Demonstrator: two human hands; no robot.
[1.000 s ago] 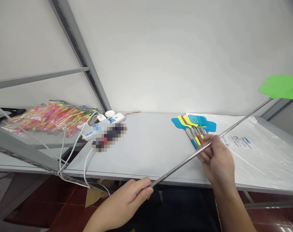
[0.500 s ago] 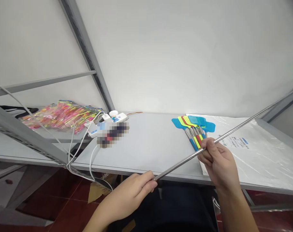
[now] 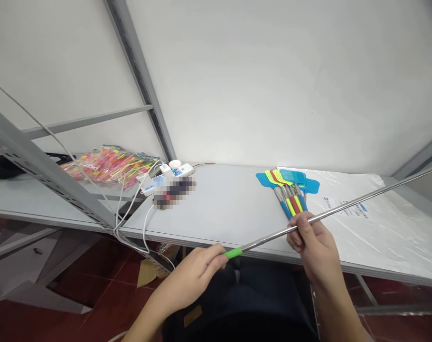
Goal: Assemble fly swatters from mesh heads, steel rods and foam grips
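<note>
A long telescopic fly swatter [image 3: 347,205] with a steel rod slants up to the right across the view. Its far end runs out past the right edge. My left hand [image 3: 200,270] is closed round its green handle [image 3: 233,253], and part of that handle shows beyond my fingers. My right hand [image 3: 319,247] pinches the rod further along, thumb on top. Just behind the right hand, a fan of shorter fly swatters [image 3: 290,190] with blue, yellow and red heads and grips lies on the shelf.
A white plastic package [image 3: 372,237] with a label covers the right of the shelf [image 3: 216,204]. To the left are white power strips [image 3: 183,171] with cables, a pixelated item [image 3: 175,192] and bagged colourful goods [image 3: 112,168]. A slotted metal upright [image 3: 59,175] stands at left.
The green handle now shows beyond my left hand, where only rod showed before. The rod tilts less steeply, and the green patch at the right edge has gone from view. The view has shifted slightly.
</note>
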